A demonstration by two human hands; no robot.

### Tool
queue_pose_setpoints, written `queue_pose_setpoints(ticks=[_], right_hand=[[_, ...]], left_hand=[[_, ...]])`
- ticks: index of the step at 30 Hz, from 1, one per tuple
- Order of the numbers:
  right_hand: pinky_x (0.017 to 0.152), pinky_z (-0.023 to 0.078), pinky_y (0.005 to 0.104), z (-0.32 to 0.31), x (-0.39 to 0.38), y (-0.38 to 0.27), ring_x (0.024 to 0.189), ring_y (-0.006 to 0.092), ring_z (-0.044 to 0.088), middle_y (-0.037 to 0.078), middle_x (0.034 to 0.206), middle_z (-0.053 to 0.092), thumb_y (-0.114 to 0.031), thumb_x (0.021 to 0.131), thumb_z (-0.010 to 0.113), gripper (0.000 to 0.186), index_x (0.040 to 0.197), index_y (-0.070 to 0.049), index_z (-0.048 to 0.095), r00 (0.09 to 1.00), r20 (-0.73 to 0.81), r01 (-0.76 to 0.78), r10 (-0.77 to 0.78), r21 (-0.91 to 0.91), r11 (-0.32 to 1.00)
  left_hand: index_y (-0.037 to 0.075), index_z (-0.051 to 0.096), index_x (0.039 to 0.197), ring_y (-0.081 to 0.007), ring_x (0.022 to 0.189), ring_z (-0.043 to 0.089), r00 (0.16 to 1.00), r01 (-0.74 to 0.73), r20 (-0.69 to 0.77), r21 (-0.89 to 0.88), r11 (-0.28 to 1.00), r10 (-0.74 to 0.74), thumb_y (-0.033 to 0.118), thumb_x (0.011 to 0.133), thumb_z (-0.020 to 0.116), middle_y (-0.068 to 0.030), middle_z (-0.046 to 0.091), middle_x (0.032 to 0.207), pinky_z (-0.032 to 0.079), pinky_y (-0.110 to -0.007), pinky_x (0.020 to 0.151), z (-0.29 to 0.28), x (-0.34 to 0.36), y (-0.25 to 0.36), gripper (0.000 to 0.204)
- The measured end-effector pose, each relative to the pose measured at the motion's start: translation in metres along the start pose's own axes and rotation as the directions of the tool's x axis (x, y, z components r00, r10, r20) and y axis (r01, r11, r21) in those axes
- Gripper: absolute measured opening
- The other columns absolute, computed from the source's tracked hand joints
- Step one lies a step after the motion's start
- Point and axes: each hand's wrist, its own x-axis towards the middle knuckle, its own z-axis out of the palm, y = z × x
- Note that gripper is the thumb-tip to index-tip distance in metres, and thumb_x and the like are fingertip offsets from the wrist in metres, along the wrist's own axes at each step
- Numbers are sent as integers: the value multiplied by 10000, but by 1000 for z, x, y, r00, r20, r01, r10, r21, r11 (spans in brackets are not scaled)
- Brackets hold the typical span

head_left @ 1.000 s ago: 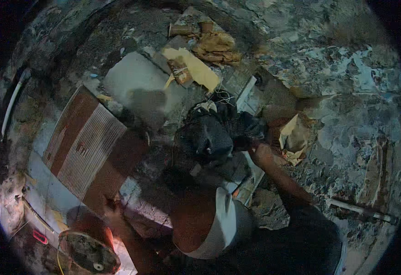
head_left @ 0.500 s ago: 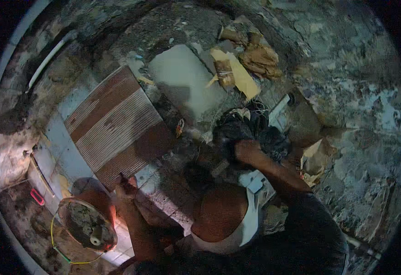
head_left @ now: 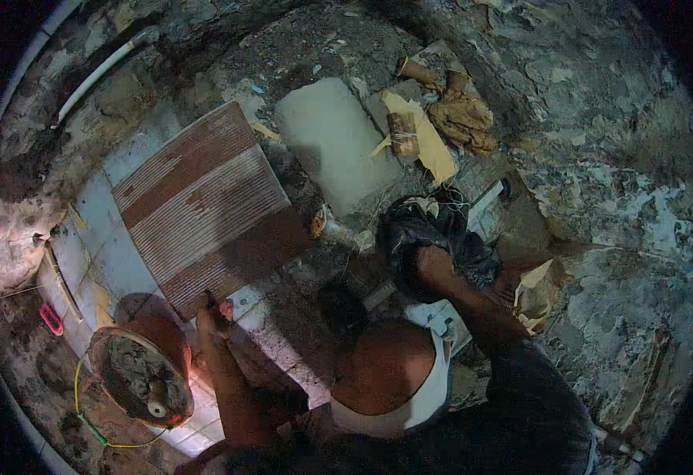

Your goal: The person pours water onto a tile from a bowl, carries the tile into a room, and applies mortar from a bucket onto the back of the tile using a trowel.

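Note:
My left hand (head_left: pixel 217 315) is closed at the lower corner of a large square panel (head_left: pixel 204 198) with brown and pale ridged bands, around a small dark object that I cannot make out. My right hand (head_left: pixel 433 265) reaches into a crumpled black plastic bag (head_left: pixel 402 226), its fingertips hidden in the folds. An orange bucket (head_left: pixel 170 336) with grey sludge inside and a yellow-green handle stands left of my left arm. The panel lies over pale floor tiles (head_left: pixel 113 257).
A pale slab (head_left: pixel 334 138), yellow scraps (head_left: pixel 433 150) and brown crumpled material (head_left: pixel 461 119) lie beyond the bag, a torn paper sack (head_left: pixel 532 293) to its right. White pipe (head_left: pixel 101 75) lies at upper left, a pink brush-like item (head_left: pixel 52 319) near the bucket. Rough walls surround the floor.
My right hand has moved from the bag's right side into its middle folds. My left hand stays at the panel's corner. The whole view has swung, shifting the scene rightward and upward.

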Motion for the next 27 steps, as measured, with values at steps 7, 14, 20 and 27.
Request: queue_pose_setpoints(ticks=[7, 14, 20, 27], right_hand=[[768, 438, 482, -47, 5, 0, 872, 399, 554, 306, 886, 534, -82, 767, 466, 237, 943, 68, 519, 965, 244, 133, -91, -164, 977], [792, 436, 427, -70, 45, -29, 862, 382, 541, 244, 915, 550, -152, 748, 555, 310, 961, 68, 506, 808, 572, -309, 139, 211, 927], [732, 436, 411, 56, 23, -41, 769, 305, 549, 170, 834, 545, -178, 719, 607, 261, 875, 28, 568, 938, 181, -303, 296, 11, 953], [686, 437, 410, 124, 5, 30, 760, 290, 566, 152, 799, 575, -120, 705, 573, 163, 812, -7, 621, 929, 317, -93, 191, -300, 949]], left_hand=[[24, 490, 805, -182, 465, 465, 652, 239, -673, 620, 747, 350, 362, 822, 534, -90, 483, 569, 413, -306, 437, 91, 31, -40, 341], [42, 537, 756, -130, 361, 442, 741, 180, -392, 898, 401, 545, 348, 831, 559, -54, 511, 502, 354, -268, 341, 107, 39, -38, 316], [65, 513, 685, -124, 364, 439, 719, 81, -533, 701, 709, 445, 299, 847, 544, -46, 518, 508, 342, -261, 333, 74, 34, -20, 286], [75, 490, 732, -178, 411, 487, 804, 75, -509, 600, 796, 308, 221, 851, 517, -110, 541, 590, 360, -277, 331, 73, 57, -23, 190]])
